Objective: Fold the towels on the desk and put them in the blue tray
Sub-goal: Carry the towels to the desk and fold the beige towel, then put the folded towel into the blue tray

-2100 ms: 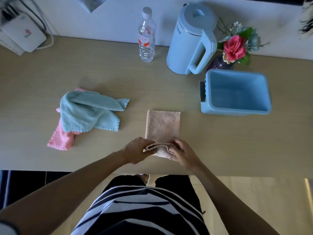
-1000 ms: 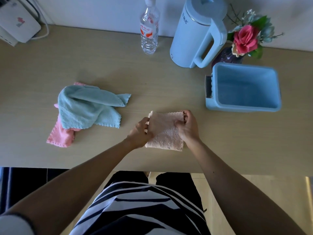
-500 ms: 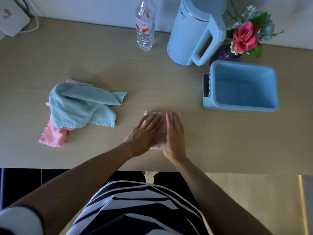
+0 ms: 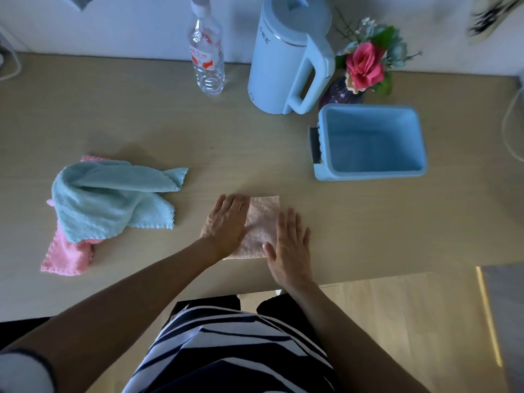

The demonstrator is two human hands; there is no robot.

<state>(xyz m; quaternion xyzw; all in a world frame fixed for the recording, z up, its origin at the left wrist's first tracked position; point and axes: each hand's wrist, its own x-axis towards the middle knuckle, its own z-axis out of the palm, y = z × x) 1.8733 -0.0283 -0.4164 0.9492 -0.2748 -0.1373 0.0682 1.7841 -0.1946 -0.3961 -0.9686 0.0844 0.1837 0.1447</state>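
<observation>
the peach towel (image 4: 262, 219) lies folded into a small rectangle near the front edge of the desk (image 4: 255, 148), directly in front of the person. the left hand (image 4: 226, 222) rests flat on the towel's left part, fingers straight and close together, gripping nothing. the right hand (image 4: 289, 245) lies flat at the towel's right edge, fingers straight and slightly spread, thumb on the cloth and most of the palm on the bare desk beside it; it also grips nothing. judgement: both palms press downward to flatten the fold and set the crease, so the bundle keeps its shape when lifted. the blue tray (image 4: 368, 173) stands to the right and further back, apart from the towel, and no towel shows inside it. a teal towel (image 4: 107, 199) lies crumpled to the left, draped over a pink towel (image 4: 68, 256) whose corners show beneath it; both are unfolded. judgement: the first of three towels is folded but not yet placed, so the task is at an early stage. the next move calls for a grip on both sides of the rectangle and a carry to the tray. risk: a one-sided lift could let the layers fall open. a water bottle (image 4: 207, 52), a kettle (image 4: 283, 58) and a flower vase (image 4: 365, 66) stand along the back, the vase just behind the tray.
</observation>
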